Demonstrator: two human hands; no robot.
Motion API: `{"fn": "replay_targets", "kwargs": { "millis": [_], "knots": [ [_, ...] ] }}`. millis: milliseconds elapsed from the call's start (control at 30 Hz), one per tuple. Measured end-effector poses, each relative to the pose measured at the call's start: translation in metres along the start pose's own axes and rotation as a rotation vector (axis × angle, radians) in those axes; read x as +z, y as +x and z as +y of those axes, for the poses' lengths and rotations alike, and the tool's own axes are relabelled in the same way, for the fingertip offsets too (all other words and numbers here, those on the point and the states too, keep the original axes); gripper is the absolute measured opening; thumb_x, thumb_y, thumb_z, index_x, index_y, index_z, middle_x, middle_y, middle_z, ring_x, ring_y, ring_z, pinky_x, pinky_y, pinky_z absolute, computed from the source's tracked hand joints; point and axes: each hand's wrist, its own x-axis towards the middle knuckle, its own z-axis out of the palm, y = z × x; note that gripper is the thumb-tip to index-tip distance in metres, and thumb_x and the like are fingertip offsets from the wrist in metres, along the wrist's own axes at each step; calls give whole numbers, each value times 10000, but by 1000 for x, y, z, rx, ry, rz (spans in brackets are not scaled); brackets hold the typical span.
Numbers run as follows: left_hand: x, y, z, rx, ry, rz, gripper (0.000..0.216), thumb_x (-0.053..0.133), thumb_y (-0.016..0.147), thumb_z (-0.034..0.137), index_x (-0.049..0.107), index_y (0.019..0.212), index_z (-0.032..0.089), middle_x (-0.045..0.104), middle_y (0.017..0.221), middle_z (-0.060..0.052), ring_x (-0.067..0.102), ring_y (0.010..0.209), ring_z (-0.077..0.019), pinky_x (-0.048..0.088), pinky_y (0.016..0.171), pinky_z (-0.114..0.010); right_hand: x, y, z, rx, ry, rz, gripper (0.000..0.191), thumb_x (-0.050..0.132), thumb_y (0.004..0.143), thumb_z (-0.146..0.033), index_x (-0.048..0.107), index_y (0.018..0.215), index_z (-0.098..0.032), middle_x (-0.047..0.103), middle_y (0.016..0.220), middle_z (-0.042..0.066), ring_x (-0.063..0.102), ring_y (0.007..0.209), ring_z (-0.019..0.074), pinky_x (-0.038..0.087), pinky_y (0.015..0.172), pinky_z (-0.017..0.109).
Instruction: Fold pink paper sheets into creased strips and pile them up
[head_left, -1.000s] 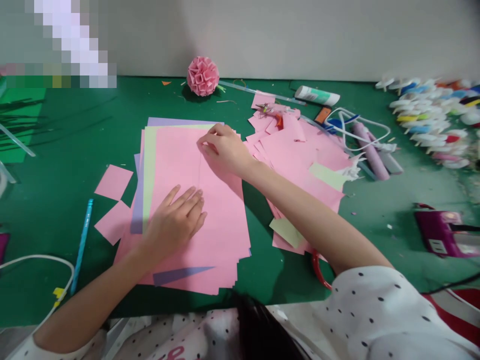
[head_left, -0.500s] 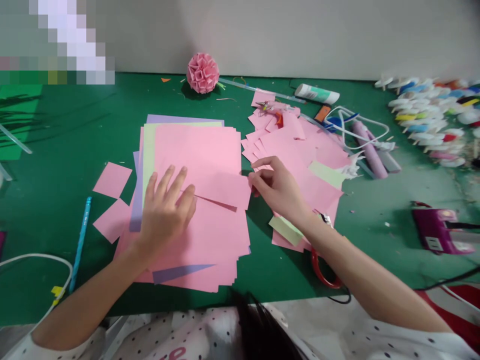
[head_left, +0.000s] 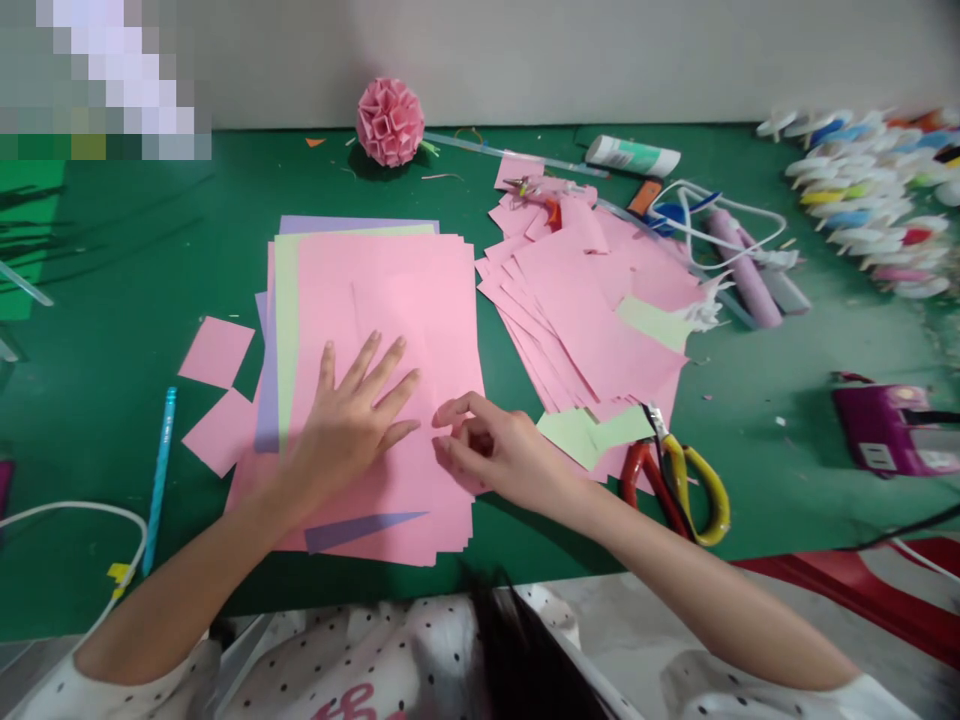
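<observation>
My left hand (head_left: 352, 425) lies flat with fingers spread on a stack of coloured paper sheets (head_left: 450, 280), pink on top with green and purple edges showing. Beneath its fingers is a pink paper strip (head_left: 386, 315), hard to make out against the pink sheet. My right hand (head_left: 499, 450) is closed in a pinch at the strip's right side, close to my left thumb; its fingertips partly hide the edge. Two small pink paper squares (head_left: 217, 352) rest left of the stack.
Right of the stack lie pink paper pieces (head_left: 570, 320), scissors (head_left: 675, 480), a glue gun (head_left: 547, 190) and a glue stick (head_left: 634, 157). A pink paper ball (head_left: 390, 122) stands at the back. A blue pencil (head_left: 160, 480) lies left; a purple device (head_left: 881, 425) sits right.
The pink strip has turned from lying crosswise to running lengthwise on the stack. My right hand has moved left and nearer to me; my left hand has shifted slightly right.
</observation>
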Motion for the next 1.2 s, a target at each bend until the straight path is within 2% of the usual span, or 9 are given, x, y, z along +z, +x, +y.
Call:
{"fn": "replay_targets", "kwargs": {
  "millis": [67,133,267,367,533,667,933,1067,1200],
  "knots": [
    [-5,-3,6,28,35,72,360,580,1005,245,621,1345,134,567,1502,-198,521,1409,-385,403,1155,-666,-7,3,4,-133,-196,119,57,591,935,-241,635,953,-209,678,667,-28,591,536,104,479,544,238],
    [-10,-9,19,70,-5,124,317,603,980,167,651,1292,146,705,1323,-136,647,1251,-284,499,1118,-496,-11,7,8,-279,-322,180,98,604,942,-229,691,915,-194,715,777,16,616,610,109,487,578,238],
    [-10,-19,47,89,-30,163,278,648,960,218,679,1190,66,748,1066,-135,699,973,-242,598,889,-381,-9,13,13,-479,-436,167,142,585,975,-211,721,947,-184,713,851,42,661,713,122,512,628,231],
    [-5,-21,55,64,-14,161,362,669,951,278,663,1209,24,725,1011,-152,688,923,-266,605,855,-422,-3,18,14,-542,-581,199,188,548,988,-186,713,898,-179,709,820,43,669,724,130,485,596,230],
    [0,-21,51,65,-67,160,401,658,959,398,676,1182,65,700,1194,-197,660,1157,-327,568,1021,-514,2,29,14,-617,-764,298,217,534,975,-158,693,829,-171,673,726,20,616,640,115,394,506,238],
    [3,-24,53,38,-85,115,466,650,963,417,651,1254,52,666,1331,-225,596,1320,-370,525,1098,-549,0,41,13,-643,-814,372,207,547,947,-122,685,798,-164,680,720,14,608,628,108,344,473,245],
    [9,-25,54,14,-135,77,441,607,980,463,681,1190,83,648,1413,-189,577,1357,-378,473,1150,-587,-9,65,6,-660,-879,377,236,536,954,-130,682,770,-149,652,700,20,578,635,109,301,473,255],
    [10,-26,55,1,-139,59,444,585,985,484,680,1190,102,646,1421,-180,576,1354,-396,467,1134,-625,-10,79,-3,-625,-931,390,308,486,970,-138,676,728,-149,636,681,31,530,619,113,259,478,271],
    [11,-27,56,6,-133,56,429,586,988,470,679,1190,103,640,1427,-184,568,1359,-406,458,1134,-627,-15,97,-12,-507,-1000,325,356,440,984,-155,685,726,-146,651,709,58,535,671,143,246,502,293]
  ]
}}
